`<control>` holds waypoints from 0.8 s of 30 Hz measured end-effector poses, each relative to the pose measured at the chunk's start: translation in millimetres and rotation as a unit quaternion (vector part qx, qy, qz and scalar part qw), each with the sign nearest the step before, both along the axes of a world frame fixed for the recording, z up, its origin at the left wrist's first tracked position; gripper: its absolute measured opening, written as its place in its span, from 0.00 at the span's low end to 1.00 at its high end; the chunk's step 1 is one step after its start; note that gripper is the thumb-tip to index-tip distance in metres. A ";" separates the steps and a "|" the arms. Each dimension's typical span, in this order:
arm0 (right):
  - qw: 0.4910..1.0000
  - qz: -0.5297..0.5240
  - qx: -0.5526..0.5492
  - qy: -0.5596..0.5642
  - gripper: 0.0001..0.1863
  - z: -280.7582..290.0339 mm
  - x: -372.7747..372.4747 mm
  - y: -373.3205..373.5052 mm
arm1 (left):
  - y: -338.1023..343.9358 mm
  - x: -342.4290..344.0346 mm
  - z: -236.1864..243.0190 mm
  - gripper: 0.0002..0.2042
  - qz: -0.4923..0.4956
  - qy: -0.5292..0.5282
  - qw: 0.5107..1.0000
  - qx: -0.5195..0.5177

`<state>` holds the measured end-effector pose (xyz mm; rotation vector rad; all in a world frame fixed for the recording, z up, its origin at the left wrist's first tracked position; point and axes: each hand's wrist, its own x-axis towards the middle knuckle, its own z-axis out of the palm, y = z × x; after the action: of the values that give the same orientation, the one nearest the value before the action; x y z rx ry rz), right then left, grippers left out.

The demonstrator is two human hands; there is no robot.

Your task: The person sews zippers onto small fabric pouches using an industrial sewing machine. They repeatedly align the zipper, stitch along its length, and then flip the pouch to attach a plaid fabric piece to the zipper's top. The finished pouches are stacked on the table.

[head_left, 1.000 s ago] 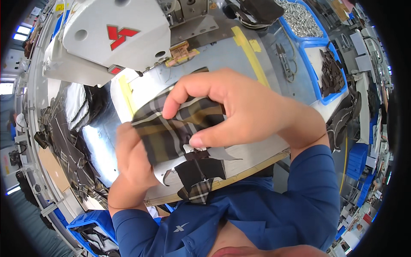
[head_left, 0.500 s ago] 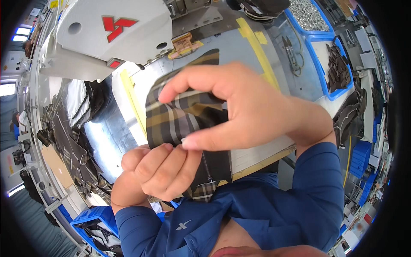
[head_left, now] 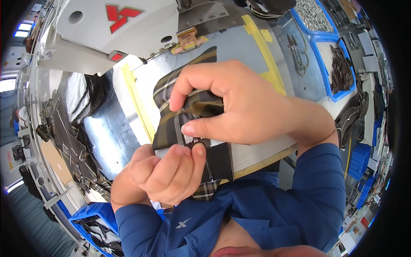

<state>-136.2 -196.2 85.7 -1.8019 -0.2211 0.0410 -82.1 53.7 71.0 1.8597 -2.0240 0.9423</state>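
A piece of olive, grey and black plaid fabric (head_left: 169, 132) lies on the light work plate beneath my hands. My right hand (head_left: 231, 105) arches over it, index finger curled onto the cloth and thumb pressed beside a small metal fitting (head_left: 195, 140). Just below, my left hand (head_left: 169, 171) is closed, thumb and fingers gripping at that fitting on a black strip with a zipper (head_left: 216, 160). The fingertips partly hide what exactly is pinched. A small plaid end (head_left: 205, 191) hangs at the table's front edge.
A white sewing machine (head_left: 85, 34) stands behind, with yellow tape strips (head_left: 267, 55) on the plate. Nippers (head_left: 295, 53) and blue trays of metal parts (head_left: 312, 15) and dark pieces (head_left: 338, 68) are at right. Fabric piles (head_left: 72, 150) lie left; a blue bin (head_left: 85, 214) sits lower left.
My left hand has moved right from the fabric's left side to the zipper fitting below my right thumb. The plaid fabric has shifted back and right, and my right thumb has risen slightly.
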 end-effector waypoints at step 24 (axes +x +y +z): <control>0.840 -0.111 -0.318 -0.426 0.13 11.0 -12.0 -0.7 | -2.0 6.9 15.9 0.15 -0.056 0.239 0.969 -0.023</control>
<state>-148.2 -196.9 96.7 -2.3962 -0.6886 -0.9794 -75.2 51.7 86.9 1.7186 -1.7687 0.4463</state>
